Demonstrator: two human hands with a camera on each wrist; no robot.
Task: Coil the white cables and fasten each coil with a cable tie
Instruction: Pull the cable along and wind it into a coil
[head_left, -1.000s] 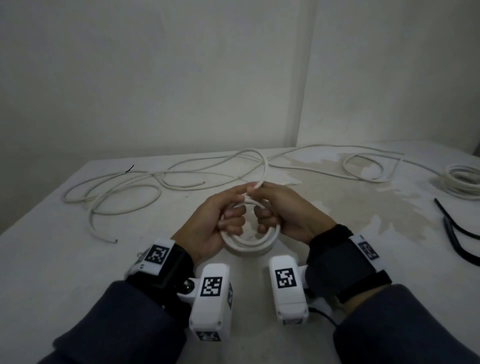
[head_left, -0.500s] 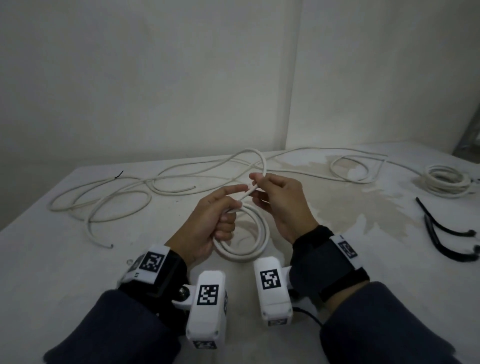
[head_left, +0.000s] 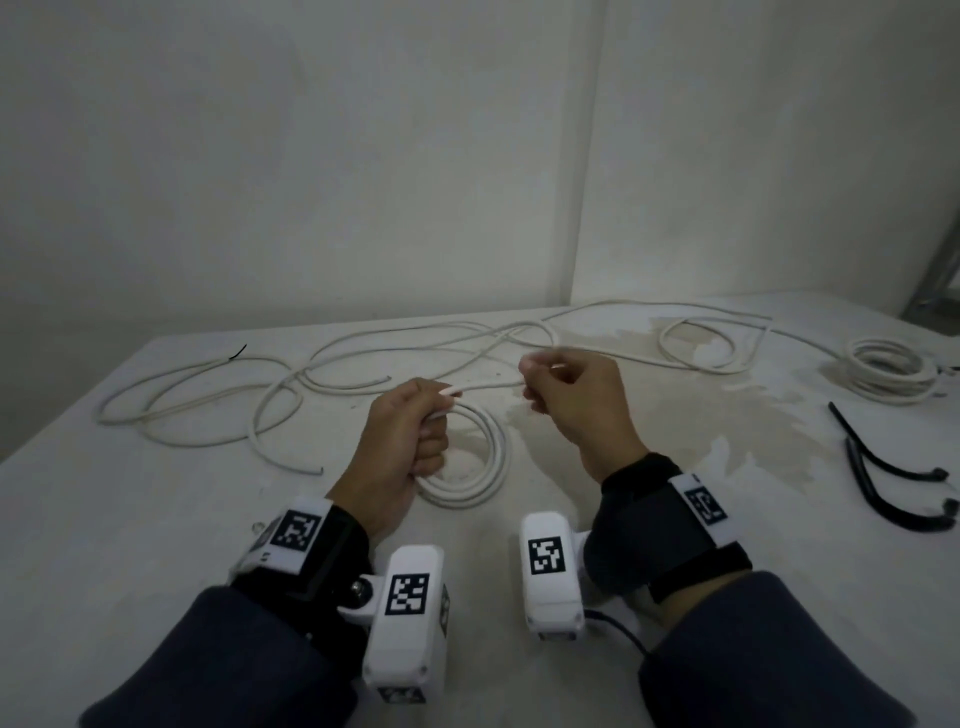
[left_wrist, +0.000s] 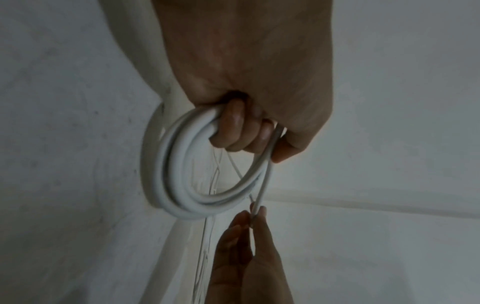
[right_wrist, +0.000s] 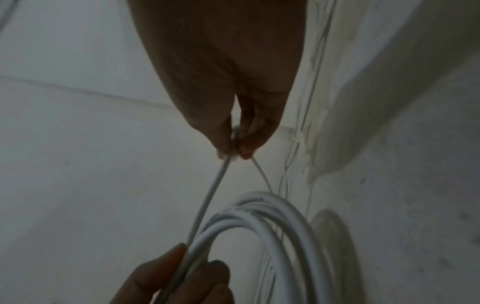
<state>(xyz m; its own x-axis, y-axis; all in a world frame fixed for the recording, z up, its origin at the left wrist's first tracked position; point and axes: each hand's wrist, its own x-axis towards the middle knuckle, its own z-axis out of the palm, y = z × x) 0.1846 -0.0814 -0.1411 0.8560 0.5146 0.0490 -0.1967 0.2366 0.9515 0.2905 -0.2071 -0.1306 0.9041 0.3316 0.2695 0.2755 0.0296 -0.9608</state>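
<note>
My left hand (head_left: 415, 441) grips a small coil of white cable (head_left: 488, 467) just above the table; in the left wrist view its fingers (left_wrist: 239, 127) curl round the coil (left_wrist: 176, 181). From the coil a straight stretch of white cable (head_left: 485, 385) runs right to my right hand (head_left: 561, 395), which pinches it between thumb and fingertips (right_wrist: 233, 142). The right wrist view shows the coil (right_wrist: 259, 222) below that pinch. Beyond the right hand the loose cable (head_left: 467, 338) trails off in loops over the far side of the table.
A finished white coil (head_left: 888, 370) lies at the far right. Black cable ties (head_left: 893, 486) lie near the right edge. More loose white cable (head_left: 208, 410) sprawls over the left half of the white table (head_left: 156, 519). Walls stand close behind.
My right hand has slid right and away from the left hand along the cable, drawing a straight stretch taut between them. The left hand keeps hold of the coil.
</note>
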